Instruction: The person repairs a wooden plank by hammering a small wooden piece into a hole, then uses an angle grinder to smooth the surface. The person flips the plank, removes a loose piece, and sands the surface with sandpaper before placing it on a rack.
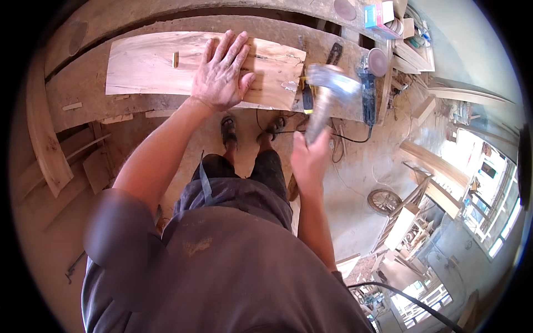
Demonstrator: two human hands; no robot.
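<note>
My left hand (221,75) lies flat on a pale wooden board (144,66), fingers spread and pressing on its surface. The board rests on the wooden workbench (78,91); its right end is rough and chipped. A small wooden peg (175,59) is on the board, left of that hand. My right hand (311,158) is closed round the handle of a hammer (334,81), raised in front of the bench and smeared by motion. Beneath the hammer head, a yellow-and-black tool (307,97) lies partly hidden at the board's right end. Behind it is a dark-handled tool (335,53).
An angle grinder (368,91) with a round disc lies at the bench's right end, its black cord trailing down. An open box (383,19) stands at the far right. Timber beams (436,164) and a spoked wheel (383,201) are on the right side.
</note>
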